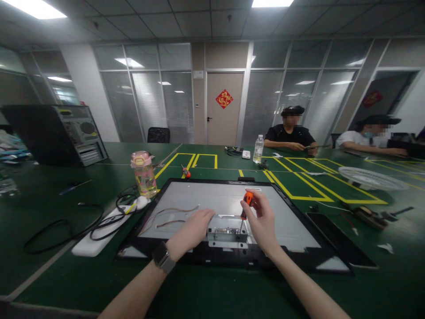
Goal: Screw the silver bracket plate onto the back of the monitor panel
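Observation:
A flat monitor panel (199, 199) lies face down on the green table, its silver back showing inside a black frame. A small metal circuit-board cover (227, 235) sits near its front edge. My right hand (262, 221) is closed on an orange-handled screwdriver (247, 200), held upright with its tip down on the metal cover. My left hand (194, 230), with a watch on the wrist, rests with curled fingers on the panel at the cover's left edge. Thin coloured wires (169, 215) run across the panel to the left.
A pink-lidded bottle (144, 173), black cables (83, 221) and a white board (96, 239) lie to the left. A computer case (59, 133) stands far left. A red screwdriver (185, 172), a water bottle (258, 149), a fan grille (372, 177) and two seated people are beyond.

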The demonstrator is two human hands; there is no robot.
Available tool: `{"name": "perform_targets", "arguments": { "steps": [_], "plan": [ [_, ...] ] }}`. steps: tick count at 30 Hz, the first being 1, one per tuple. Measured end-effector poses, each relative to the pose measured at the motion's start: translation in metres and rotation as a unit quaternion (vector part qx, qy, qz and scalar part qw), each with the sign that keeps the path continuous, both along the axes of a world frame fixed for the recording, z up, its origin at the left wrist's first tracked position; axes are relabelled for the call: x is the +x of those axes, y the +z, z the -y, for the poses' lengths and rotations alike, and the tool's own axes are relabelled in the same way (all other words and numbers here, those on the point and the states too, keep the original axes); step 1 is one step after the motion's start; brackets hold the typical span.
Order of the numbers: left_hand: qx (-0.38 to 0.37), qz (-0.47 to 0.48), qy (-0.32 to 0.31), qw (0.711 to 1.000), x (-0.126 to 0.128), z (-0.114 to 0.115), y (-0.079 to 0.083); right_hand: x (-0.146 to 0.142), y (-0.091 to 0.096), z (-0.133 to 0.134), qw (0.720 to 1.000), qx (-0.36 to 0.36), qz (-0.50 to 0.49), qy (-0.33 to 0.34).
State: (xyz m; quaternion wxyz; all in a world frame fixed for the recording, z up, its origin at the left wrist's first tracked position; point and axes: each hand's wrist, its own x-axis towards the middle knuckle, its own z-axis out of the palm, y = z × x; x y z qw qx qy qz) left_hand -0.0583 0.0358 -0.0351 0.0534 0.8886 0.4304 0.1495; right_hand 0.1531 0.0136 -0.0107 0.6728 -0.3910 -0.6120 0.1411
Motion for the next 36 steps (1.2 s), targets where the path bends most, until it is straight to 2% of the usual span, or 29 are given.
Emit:
{"name": "perform_targets", "arguments": {
  "steps": [6,11,13,18,25,27,32,36],
  "plan": [
    [-0.003,-0.006,0.004,1.000,0.000,0.001,0.002,-0.001,0.000,0.004,1.000,0.013,0.017,0.017],
    [0.004,0.001,-0.002,1.000,0.000,0.002,0.002,-0.001,0.001,0.011,0.992,-0.008,0.011,0.129],
    [0.000,-0.004,0.001,1.000,0.001,0.002,0.003,-0.001,0.002,0.011,0.990,-0.007,0.007,0.143],
    [0.002,-0.002,0.000,1.000,0.001,0.001,0.002,0.002,0.010,0.008,0.997,0.031,0.000,0.073],
    [-0.002,-0.002,0.003,1.000,0.000,0.000,0.001,0.003,0.011,0.011,0.992,-0.010,-0.012,0.122],
    [-0.003,0.003,0.002,1.000,0.000,0.000,0.001,0.004,0.009,0.010,0.994,0.006,0.008,0.105],
    [-0.004,0.002,0.005,1.000,0.000,0.000,0.000,0.004,0.010,0.009,0.997,0.058,0.051,0.012],
    [-0.004,0.000,0.007,1.000,0.001,0.001,0.003,0.002,0.013,0.012,0.998,0.031,0.038,0.035]
  ]
}}
